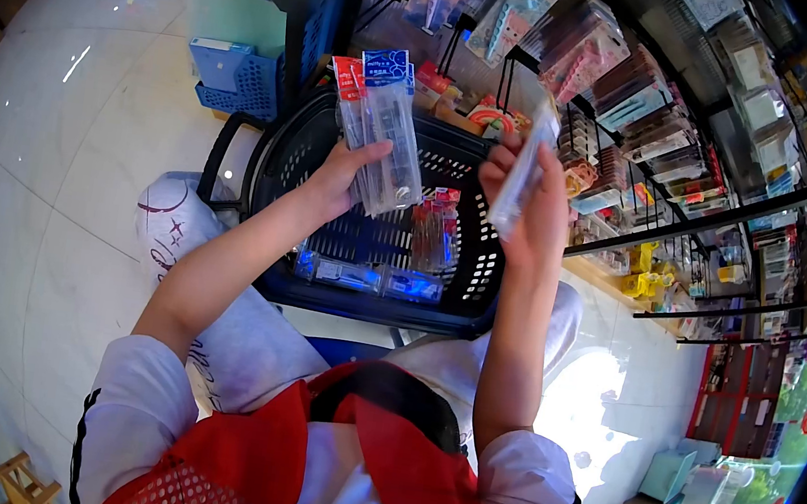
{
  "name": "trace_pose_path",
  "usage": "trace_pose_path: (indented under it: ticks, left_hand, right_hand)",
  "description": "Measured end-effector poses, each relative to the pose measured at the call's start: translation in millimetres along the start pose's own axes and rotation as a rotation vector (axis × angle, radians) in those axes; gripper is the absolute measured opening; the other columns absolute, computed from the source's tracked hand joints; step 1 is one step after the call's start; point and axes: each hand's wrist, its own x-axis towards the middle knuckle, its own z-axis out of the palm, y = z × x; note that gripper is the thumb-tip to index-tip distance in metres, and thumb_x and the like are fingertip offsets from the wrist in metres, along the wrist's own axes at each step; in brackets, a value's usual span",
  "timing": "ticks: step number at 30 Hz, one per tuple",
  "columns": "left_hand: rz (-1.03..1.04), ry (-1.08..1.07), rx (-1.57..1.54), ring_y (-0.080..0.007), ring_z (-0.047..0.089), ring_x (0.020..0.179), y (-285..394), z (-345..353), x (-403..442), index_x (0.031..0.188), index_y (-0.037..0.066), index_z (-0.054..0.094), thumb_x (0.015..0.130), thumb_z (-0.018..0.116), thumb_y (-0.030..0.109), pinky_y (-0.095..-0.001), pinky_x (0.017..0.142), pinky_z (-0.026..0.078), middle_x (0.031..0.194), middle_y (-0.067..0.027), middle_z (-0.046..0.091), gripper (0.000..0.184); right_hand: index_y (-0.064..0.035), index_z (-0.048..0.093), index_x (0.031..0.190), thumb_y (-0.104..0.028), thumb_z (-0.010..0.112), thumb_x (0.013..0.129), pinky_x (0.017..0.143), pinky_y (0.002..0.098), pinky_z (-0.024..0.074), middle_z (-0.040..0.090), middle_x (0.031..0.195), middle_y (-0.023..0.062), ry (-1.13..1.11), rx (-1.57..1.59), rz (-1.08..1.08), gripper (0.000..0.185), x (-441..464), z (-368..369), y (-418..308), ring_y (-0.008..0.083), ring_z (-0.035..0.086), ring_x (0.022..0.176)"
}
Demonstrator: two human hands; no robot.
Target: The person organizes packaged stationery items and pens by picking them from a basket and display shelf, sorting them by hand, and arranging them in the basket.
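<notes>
My left hand (pixel 339 179) is closed around several clear plastic packets (pixel 388 144), held above the basket; one has a red header and another a blue one. What lies inside the packets is hard to make out. My right hand (pixel 538 203) grips another clear packet (pixel 523 181), tilted nearly edge-on and slightly blurred, at the basket's right side by the rack. Below both hands stands a black shopping basket (pixel 280 151) with perforated walls. Inside it are red-topped packets (pixel 437 231) to the right and blue-lit clear packets (pixel 350 274) along the near side.
A display rack (pixel 731 207) with hooks of hanging packaged goods rises at the right and ahead. To the left of the basket, a blue plastic bin (pixel 237 86) sits on the tiled floor (pixel 81 172). My knees flank the basket.
</notes>
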Motion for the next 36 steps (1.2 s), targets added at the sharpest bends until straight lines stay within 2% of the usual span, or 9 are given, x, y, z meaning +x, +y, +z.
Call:
trace_pose_path:
  ticks: [3,4,10,14,19,25,28,31,36]
  left_hand:
    - [-0.001,0.000,0.031,-0.0183,0.057,0.091,-4,1,-1,0.110,0.002,0.047,0.079,0.059,0.021,-0.0327,0.080,0.047,0.100,-0.0101,0.057,0.038]
    - [0.001,-0.003,0.053,-0.0177,0.058,0.090,-4,0,-1,0.110,0.002,0.047,0.079,0.058,0.020,-0.0320,0.079,0.047,0.100,-0.0095,0.058,0.037]
    - [0.032,0.179,0.197,-0.0168,0.057,0.090,3,-2,1,0.108,0.003,0.049,0.078,0.059,0.012,-0.0304,0.078,0.047,0.100,-0.0079,0.058,0.033]
    - [-0.020,0.171,0.073,-0.0191,0.058,0.090,12,1,2,0.108,0.002,0.049,0.079,0.057,0.013,-0.0322,0.079,0.047,0.099,-0.0098,0.058,0.032]
    - [0.032,0.053,-0.062,-0.0236,0.058,0.090,23,-7,8,0.109,0.000,0.047,0.079,0.057,0.016,-0.0361,0.080,0.046,0.099,-0.0132,0.058,0.035]
    - [0.041,0.074,0.131,-0.0196,0.057,0.091,21,2,4,0.110,0.003,0.047,0.080,0.056,0.012,-0.0324,0.079,0.046,0.101,-0.0092,0.057,0.033]
    - [0.104,0.137,0.461,-0.0152,0.056,0.091,14,1,5,0.112,0.005,0.046,0.080,0.058,0.017,-0.0292,0.078,0.045,0.101,-0.0062,0.056,0.036]
    - [0.049,0.098,0.281,-0.0152,0.056,0.090,14,4,2,0.113,0.005,0.044,0.081,0.058,0.020,-0.0291,0.078,0.045,0.103,-0.0063,0.056,0.038]
    - [-0.055,-0.059,0.009,-0.0206,0.057,0.093,27,12,0,0.109,0.003,0.047,0.082,0.055,0.013,-0.0334,0.080,0.046,0.104,-0.0123,0.056,0.030]
  right_hand:
    - [0.0004,0.051,0.097,-0.021,0.049,0.085,0.076,0.0331,0.0396,0.055,0.091,0.0113,0.104,-0.838,-0.173,0.025,2,29,31,0.0243,0.051,0.083]
    - [0.0034,0.051,0.097,-0.018,0.053,0.082,0.079,0.0357,0.0390,0.052,0.095,0.0165,-0.045,-1.076,-0.504,0.027,27,4,64,0.0297,0.049,0.089]
    - [0.0034,0.046,0.101,-0.013,0.062,0.075,0.077,0.0347,0.0420,0.051,0.094,0.0200,0.026,-1.350,-0.594,0.035,39,0,116,0.0308,0.052,0.086]
    - [-0.0006,0.027,0.121,-0.011,0.061,0.078,0.068,0.0280,0.0447,0.053,0.095,0.0158,0.146,-0.662,-0.221,0.056,47,-15,113,0.0169,0.055,0.080]
    - [-0.0005,0.054,0.095,-0.028,0.047,0.087,0.068,0.0292,0.0475,0.057,0.079,0.0068,-0.018,0.051,0.112,0.030,53,-35,58,0.0153,0.055,0.072]
    - [0.0017,0.041,0.112,-0.017,0.047,0.087,0.079,0.0308,0.0423,0.052,0.099,0.0078,-0.110,-0.126,-0.036,0.031,39,0,73,0.0163,0.052,0.091]
    - [0.0039,0.035,0.111,-0.011,0.059,0.079,0.077,0.0272,0.0424,0.051,0.103,0.0130,0.068,-0.573,-0.153,0.042,34,1,106,0.0153,0.051,0.091]
    - [0.0057,0.036,0.108,-0.009,0.061,0.076,0.075,0.0273,0.0434,0.052,0.100,0.0139,0.130,-0.710,-0.236,0.043,44,-13,113,0.0160,0.052,0.089]
    - [0.0013,0.048,0.098,-0.013,0.052,0.079,0.076,0.0373,0.0467,0.056,0.086,0.0124,0.094,0.294,0.145,0.024,50,-46,76,0.0244,0.055,0.081]
